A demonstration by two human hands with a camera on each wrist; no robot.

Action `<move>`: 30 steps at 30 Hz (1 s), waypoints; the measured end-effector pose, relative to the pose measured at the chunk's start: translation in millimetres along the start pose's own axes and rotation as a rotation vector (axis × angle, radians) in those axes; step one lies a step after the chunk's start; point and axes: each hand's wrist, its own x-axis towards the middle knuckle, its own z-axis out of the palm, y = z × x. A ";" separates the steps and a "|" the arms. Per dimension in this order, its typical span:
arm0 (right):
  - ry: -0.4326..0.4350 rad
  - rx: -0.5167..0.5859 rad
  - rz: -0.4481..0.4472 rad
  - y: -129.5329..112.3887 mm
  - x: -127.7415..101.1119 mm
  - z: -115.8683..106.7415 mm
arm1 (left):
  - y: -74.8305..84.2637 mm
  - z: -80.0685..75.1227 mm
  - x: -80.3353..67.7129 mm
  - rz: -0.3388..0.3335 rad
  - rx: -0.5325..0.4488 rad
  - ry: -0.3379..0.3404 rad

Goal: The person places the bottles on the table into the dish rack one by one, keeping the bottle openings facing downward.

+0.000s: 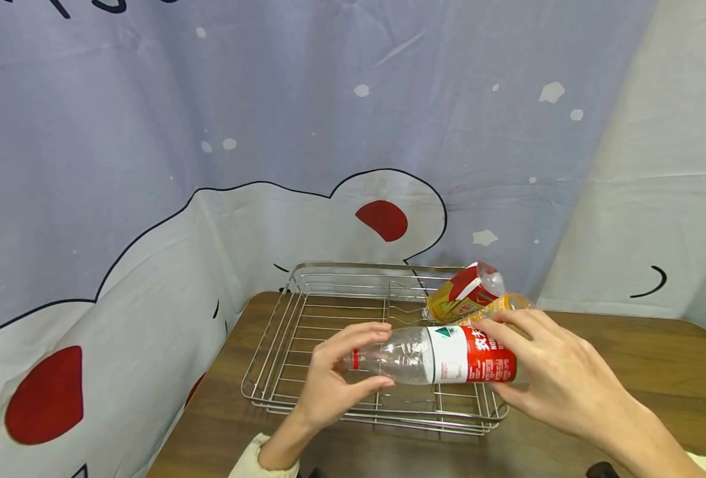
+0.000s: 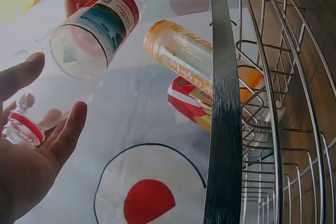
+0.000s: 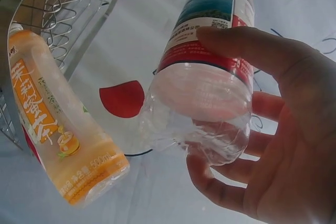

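A clear plastic water bottle [image 1: 412,355] with a red and white label lies sideways above the wire basket, its neck to the left. My right hand [image 1: 558,375] grips its base end, thumb on the label and fingers curled beneath the crumpled bottom [image 3: 210,140]. Around the neck, which has a red ring [image 2: 26,127], my left hand [image 1: 341,368] holds its thumb and fingers spread apart. Behind the bottle, an orange-labelled tea bottle [image 3: 58,124] leans in the basket beside a red and yellow bottle [image 1: 466,292]. The right hand partly covers the tea bottle in the head view.
The metal wire basket [image 1: 251,372] stands on a brown wooden table [image 1: 616,352]. Its flat rim [image 2: 226,129] rises close to the left wrist. A printed curtain [image 1: 305,119] hangs directly behind the table and along its left side.
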 end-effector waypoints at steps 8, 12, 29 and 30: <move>-0.004 0.069 0.016 6.9 -4.4 -4.7 | 2.3 -3.1 -1.7 -0.026 -0.026 0.019; 0.007 0.131 0.076 11.4 -11.4 -9.5 | 3.9 -5.4 -2.9 -0.041 -0.051 0.036; 0.213 1.312 0.038 29.7 -45.5 26.8 | 8.5 -4.8 -5.7 -0.042 -0.163 0.043; 0.224 1.374 0.028 28.6 -46.3 30.6 | 8.4 -4.1 -6.1 -0.040 -0.170 0.040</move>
